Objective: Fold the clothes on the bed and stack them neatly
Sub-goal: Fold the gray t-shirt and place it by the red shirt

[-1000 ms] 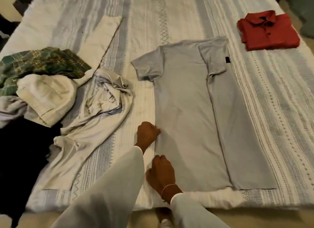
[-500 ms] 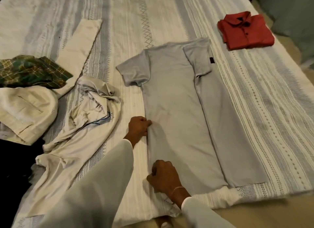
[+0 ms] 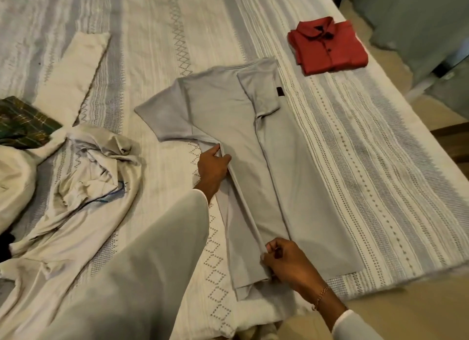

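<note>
Grey tee, side fold under way

Grey T-shirt (image 3: pixel 243 147) flat mid-bed (image 3: pixel 368 162), right side folded in. Left hand (image 3: pixel 212 168) and right hand (image 3: pixel 286 263) pinching raised left edge. Folded red shirt (image 3: pixel 330 48) far right; crumpled white garment (image 3: pixel 83 187) left.

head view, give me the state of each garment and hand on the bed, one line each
grey t-shirt: flat, right side folded in, left edge lifted
red shirt: folded, apart at the far right
cream garment: crumpled, unfolded
plaid garment: bunched, partly out of view
left hand: grips the t-shirt's left edge below the sleeve
right hand: fingers pinch the same edge near the hem
</note>
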